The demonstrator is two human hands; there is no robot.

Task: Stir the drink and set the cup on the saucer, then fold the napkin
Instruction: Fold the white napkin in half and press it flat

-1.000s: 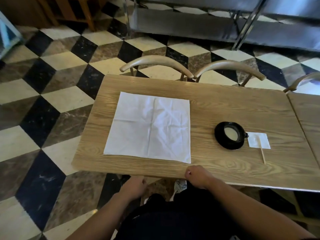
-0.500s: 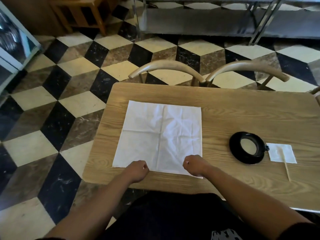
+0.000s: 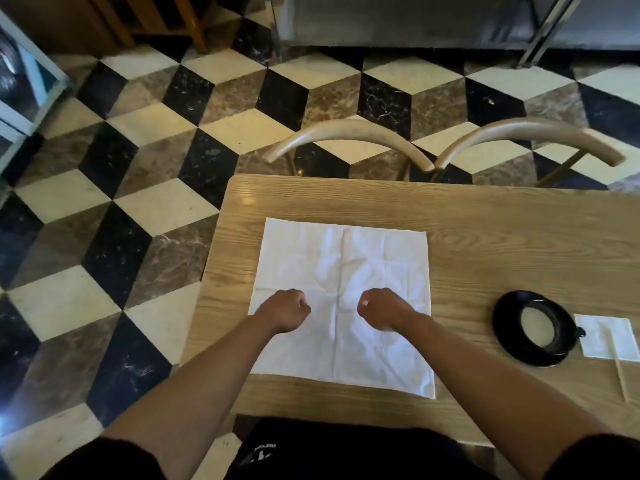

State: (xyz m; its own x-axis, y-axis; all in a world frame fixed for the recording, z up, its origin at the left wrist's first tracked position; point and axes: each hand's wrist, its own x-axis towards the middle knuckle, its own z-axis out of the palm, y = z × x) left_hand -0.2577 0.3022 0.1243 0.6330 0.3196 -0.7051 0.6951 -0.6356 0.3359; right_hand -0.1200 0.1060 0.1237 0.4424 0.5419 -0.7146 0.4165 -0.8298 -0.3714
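A large white cloth napkin [image 3: 346, 271] lies spread flat on the wooden table [image 3: 502, 237], creased into quarters. My left hand [image 3: 285, 310] and my right hand [image 3: 382, 308] are over its middle, both curled into fists with nothing visibly in them. Whether the knuckles touch the cloth I cannot tell. At the right, a black cup with a pale drink [image 3: 535, 323] sits on a black saucer [image 3: 505, 334]. Beside it lie a small white paper [image 3: 609, 330] and a wooden stir stick [image 3: 621, 379].
Two curved wooden chair backs [image 3: 346, 133] stand at the table's far edge. The table's left edge drops to a black, white and brown tiled floor [image 3: 138, 202]. A metal counter frame [image 3: 415, 22] runs along the back.
Both hands have come up from the table's near edge and moved forward over the napkin's middle, staying as fists. The camera has tipped forward; cup and stick lie as before.
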